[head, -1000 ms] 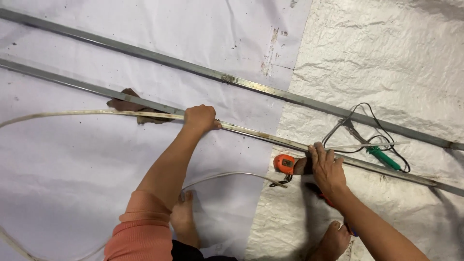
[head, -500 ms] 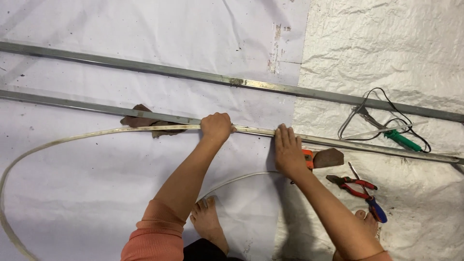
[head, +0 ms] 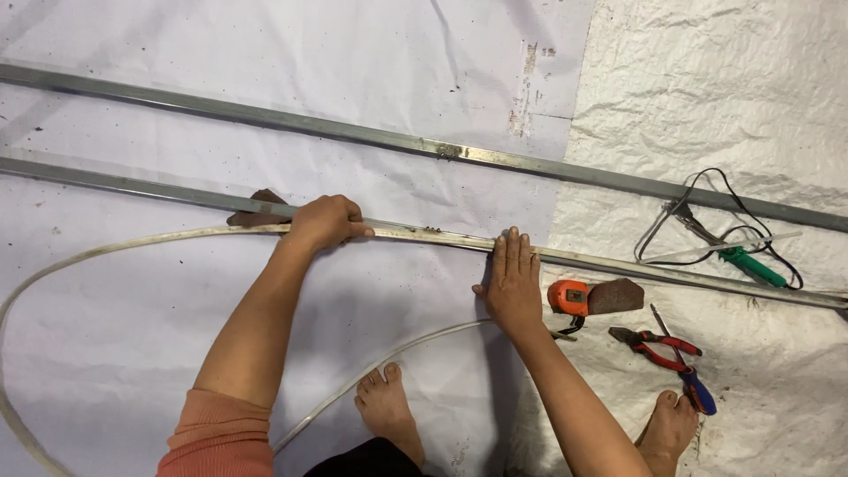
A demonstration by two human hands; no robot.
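Note:
A long grey metal rail (head: pixel 618 265) lies across the white sheet, with a pale flat strip (head: pixel 132 240) laid along it and curling away to the left. My left hand (head: pixel 323 221) is closed over the strip and rail near a brown block (head: pixel 256 208). My right hand (head: pixel 509 281) lies flat, fingers together, pressing on the rail farther right. Just right of that hand sits an orange tape measure (head: pixel 567 295) next to a brown wedge (head: pixel 617 295).
A second metal rail (head: pixel 424 147) runs parallel farther away. Red-handled pliers (head: pixel 658 344) and a blue-handled tool (head: pixel 696 389) lie by my right foot (head: pixel 667 428). A green-handled tool (head: pixel 751 265) with black wire rests at right. My left foot (head: pixel 389 411) is below the strip loop.
My right hand left the tape measure area and moved left onto the rail, then settled flat on it. My left hand stays gripping the strip. The view shifted right.

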